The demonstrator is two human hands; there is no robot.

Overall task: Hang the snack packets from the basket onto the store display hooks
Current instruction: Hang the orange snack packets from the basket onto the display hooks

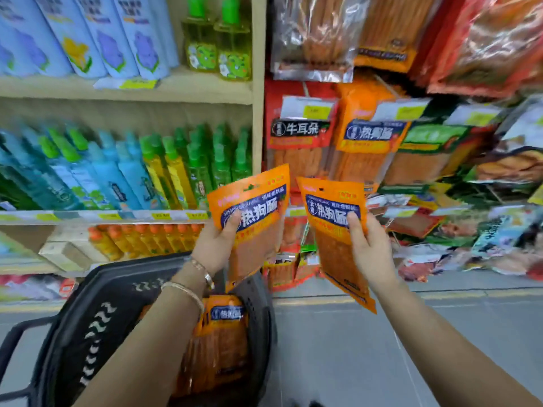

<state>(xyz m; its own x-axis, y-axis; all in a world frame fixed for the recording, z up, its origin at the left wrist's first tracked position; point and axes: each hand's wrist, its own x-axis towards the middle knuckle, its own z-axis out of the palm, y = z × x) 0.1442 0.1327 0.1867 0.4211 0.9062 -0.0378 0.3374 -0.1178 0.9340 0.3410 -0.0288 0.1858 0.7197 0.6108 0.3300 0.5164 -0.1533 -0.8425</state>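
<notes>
I have my left hand (216,245) gripping one orange packet (252,201) and my right hand (371,249) gripping a second orange packet (332,207), side by side below the hanging display packets (364,142). Spare packets (223,333) sit in the black basket (97,318) underneath.

Black plastic basket (97,318) lies low at left, beneath the left forearm; orange foil snack packets (226,333) stand in it. Above it, left hand (217,245) grips one orange foil packet (258,198). Right hand (370,248) grips a second orange foil packet (332,201) just beside it, to the right. Hanging foil packets (367,136) lie behind both, with wooden bottle shelving (126,89) left of those.
</notes>
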